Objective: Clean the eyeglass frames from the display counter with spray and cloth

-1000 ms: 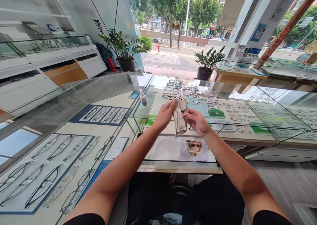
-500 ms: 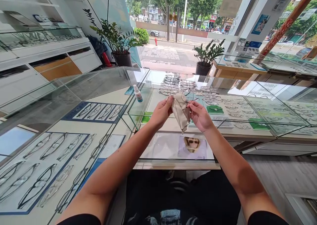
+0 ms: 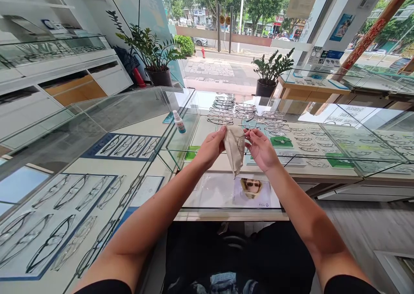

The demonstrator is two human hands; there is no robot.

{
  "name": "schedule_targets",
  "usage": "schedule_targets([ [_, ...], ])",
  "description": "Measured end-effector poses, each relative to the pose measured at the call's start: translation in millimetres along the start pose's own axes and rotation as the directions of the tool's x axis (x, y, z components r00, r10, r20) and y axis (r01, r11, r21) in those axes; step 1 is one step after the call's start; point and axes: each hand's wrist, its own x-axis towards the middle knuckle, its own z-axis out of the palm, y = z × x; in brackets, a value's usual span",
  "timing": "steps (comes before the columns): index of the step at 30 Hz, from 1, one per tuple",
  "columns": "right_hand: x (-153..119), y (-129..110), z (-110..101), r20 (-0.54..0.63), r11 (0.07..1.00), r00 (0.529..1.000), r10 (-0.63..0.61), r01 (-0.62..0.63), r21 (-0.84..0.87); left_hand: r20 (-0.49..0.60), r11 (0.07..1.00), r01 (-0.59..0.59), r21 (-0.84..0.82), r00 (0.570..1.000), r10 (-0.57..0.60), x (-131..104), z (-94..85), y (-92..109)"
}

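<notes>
A beige cloth (image 3: pixel 234 151) with a zigzag edge hangs from my left hand (image 3: pixel 211 147), whose fingers are closed on its top edge. Just right of it, my right hand (image 3: pixel 262 149) pinches a thin-framed pair of glasses (image 3: pixel 248 122). One lens of the glasses lies against the cloth and the other rises above my fingers. Both hands are raised over the glass counter, close together. A small white spray bottle (image 3: pixel 179 121) stands on the glass to the left of my left hand.
Inside the glass counter (image 3: pixel 226 208) lie rows of glasses (image 3: pixel 223 108), green cases (image 3: pixel 281 142) and a picture card (image 3: pixel 251 192). More frames on trays (image 3: pixel 121 146) fill the left case. Potted plants (image 3: pixel 265 87) stand beyond.
The cloth has come partly away from the glasses, so more of the frame shows beside my right fingers. The glasses have turned a little. Both hands stay in nearly the same place.
</notes>
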Motion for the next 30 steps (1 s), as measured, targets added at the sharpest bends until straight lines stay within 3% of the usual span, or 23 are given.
schedule_targets([
  [5,0,-2,-1,-0.020,0.999,1.000,-0.008,0.007,-0.042,0.061,0.996,0.052,0.066,0.997,-0.056,-2,1.6,-5],
  [9,0,-3,-1,-0.026,0.999,1.000,-0.004,0.003,-0.042,0.062,0.995,0.031,0.095,0.997,-0.037,-3,1.1,-7],
  [17,-1,-5,-1,-0.012,0.969,0.991,-0.131,0.126,-0.212,-0.229,0.999,0.028,-0.027,0.973,-0.033,8,-10.1,-8],
  [21,-3,-7,-1,0.048,0.888,0.965,-0.257,0.256,-0.382,-0.288,0.989,0.014,-0.148,0.956,-0.057,12,-10.5,-6],
  [23,-6,-8,-1,0.133,0.779,0.926,-0.354,0.370,-0.506,-0.273,0.977,-0.010,-0.211,0.961,-0.049,12,-9.7,-3],
  [25,-9,-9,0,0.227,0.593,0.862,-0.454,0.482,-0.645,-0.245,0.965,-0.036,-0.260,0.969,-0.030,12,-8.8,-1],
  [28,-14,-5,1,0.362,0.176,0.776,-0.517,0.510,-0.842,-0.186,0.952,-0.059,-0.301,0.982,0.002,11,-6.4,2],
  [30,-15,0,3,0.434,-0.081,0.767,-0.474,0.452,-0.888,-0.146,0.945,-0.063,-0.322,0.989,0.016,10,-3.6,2],
])
